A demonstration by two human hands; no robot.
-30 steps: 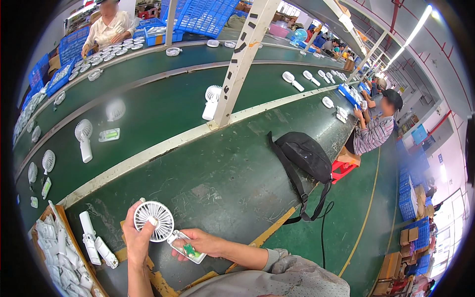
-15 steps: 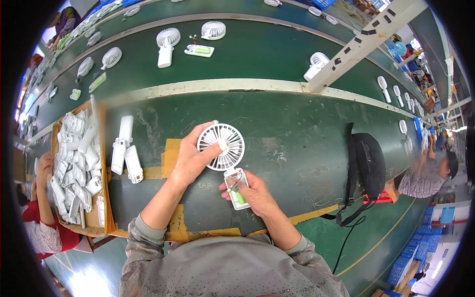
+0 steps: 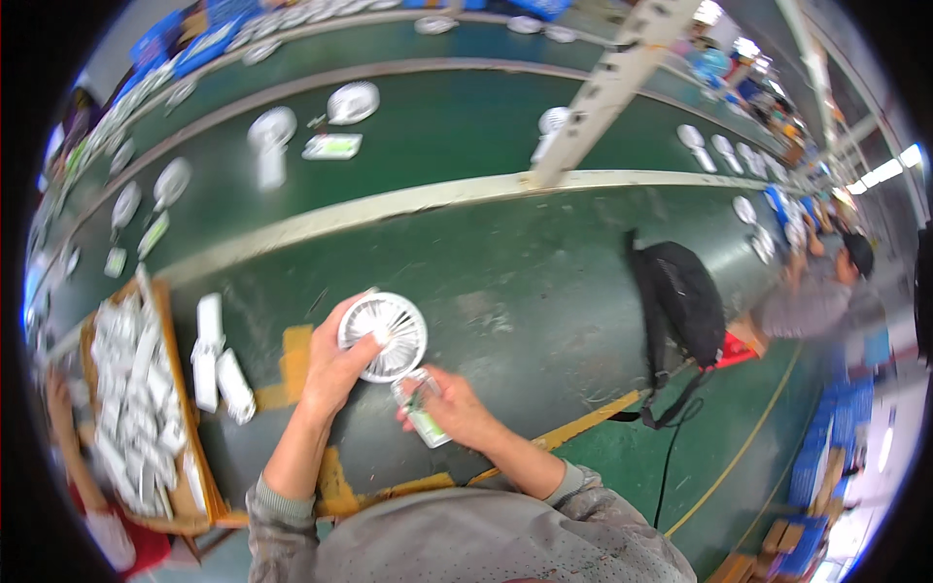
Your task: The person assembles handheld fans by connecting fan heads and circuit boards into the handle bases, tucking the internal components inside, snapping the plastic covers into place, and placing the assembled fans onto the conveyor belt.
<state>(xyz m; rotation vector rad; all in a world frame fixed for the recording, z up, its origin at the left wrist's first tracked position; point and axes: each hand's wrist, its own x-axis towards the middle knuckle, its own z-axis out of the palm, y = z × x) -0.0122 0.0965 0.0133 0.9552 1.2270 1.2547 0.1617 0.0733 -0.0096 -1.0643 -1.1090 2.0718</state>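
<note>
My left hand (image 3: 332, 361) grips a small white handheld fan by its round slatted head (image 3: 400, 325), the thumb pressed on the hub. Just below the head is the fan's opened handle (image 3: 426, 426), a white shell with a light-green battery and thin wires inside. My right hand (image 3: 461, 412) holds this handle between thumb and fingers. Motion blur hides the fine wiring. Left of my hands, several white handle covers (image 3: 206, 361) lie on the dark green worktable (image 3: 525, 340).
At the left a cardboard box (image 3: 187, 403) is heaped with white plastic shells (image 3: 131, 408), another person's arm (image 3: 64, 418) beside it. A black bag (image 3: 680, 296) lies at the right. Beyond a pale rail (image 3: 389, 206), fan parts rest on the green belt (image 3: 437, 126). A slanted metal post (image 3: 593, 112) rises there.
The whole view has swung and tilted, so the bench things appear shifted left and mostly lower. Both hands keep their hold on the fan head and handle.
</note>
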